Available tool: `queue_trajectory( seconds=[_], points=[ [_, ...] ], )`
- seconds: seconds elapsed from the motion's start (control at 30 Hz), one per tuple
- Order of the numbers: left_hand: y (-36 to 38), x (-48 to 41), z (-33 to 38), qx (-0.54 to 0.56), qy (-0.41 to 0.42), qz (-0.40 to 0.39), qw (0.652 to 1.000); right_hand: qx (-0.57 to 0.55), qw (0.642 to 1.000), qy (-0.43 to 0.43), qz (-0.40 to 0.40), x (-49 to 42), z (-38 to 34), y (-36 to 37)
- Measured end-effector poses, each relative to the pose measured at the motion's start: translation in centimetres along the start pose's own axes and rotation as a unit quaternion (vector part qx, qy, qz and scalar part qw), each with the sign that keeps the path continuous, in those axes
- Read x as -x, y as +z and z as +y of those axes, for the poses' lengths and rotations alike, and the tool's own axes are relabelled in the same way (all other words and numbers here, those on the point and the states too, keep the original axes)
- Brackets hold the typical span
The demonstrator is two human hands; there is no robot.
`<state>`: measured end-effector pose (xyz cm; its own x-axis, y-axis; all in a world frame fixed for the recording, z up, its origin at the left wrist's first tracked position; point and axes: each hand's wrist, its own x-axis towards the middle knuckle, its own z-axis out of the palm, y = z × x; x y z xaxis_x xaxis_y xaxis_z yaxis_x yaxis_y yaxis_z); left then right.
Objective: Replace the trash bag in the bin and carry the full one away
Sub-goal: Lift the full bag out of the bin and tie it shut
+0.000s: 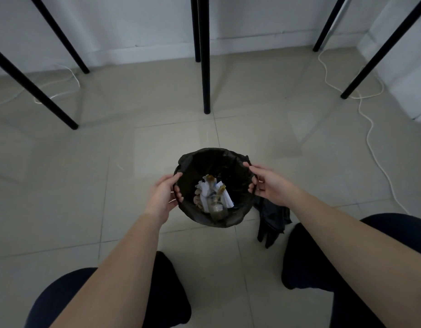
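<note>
**Both hands on the liner's rim, lift runs straight up**

The small bin (213, 218) stood at centre frame, lined with a black trash bag (204, 159) holding paper and a bottle. The left hand (163, 197) pinched the bag's left rim; the right hand (267, 185) gripped the opposite edge. Both sat equally near. A spare folded bag (273, 223) lay just lower right of the bin.

Looking like an office or study room: black table legs (206, 67) standing on pale floor tiles (62, 185), white cables (370, 129) trailing along the wall (133, 24).
</note>
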<state>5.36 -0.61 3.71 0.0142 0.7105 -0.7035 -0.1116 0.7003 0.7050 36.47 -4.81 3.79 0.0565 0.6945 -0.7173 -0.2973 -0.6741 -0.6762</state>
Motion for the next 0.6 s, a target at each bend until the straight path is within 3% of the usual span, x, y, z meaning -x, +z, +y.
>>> queue_trajectory(
  seconds=[0.4,0.6],
  points=[
    [0.9,3.0,3.2,-0.023,0.096,0.004,0.995,0.011,0.998,-0.06,-0.035,3.2,-2.9,1.1],
    [0.8,6.7,6.1,-0.086,0.156,-0.006,0.984,0.114,0.985,-0.121,-0.052,7.5,-6.4,1.1]
  ],
)
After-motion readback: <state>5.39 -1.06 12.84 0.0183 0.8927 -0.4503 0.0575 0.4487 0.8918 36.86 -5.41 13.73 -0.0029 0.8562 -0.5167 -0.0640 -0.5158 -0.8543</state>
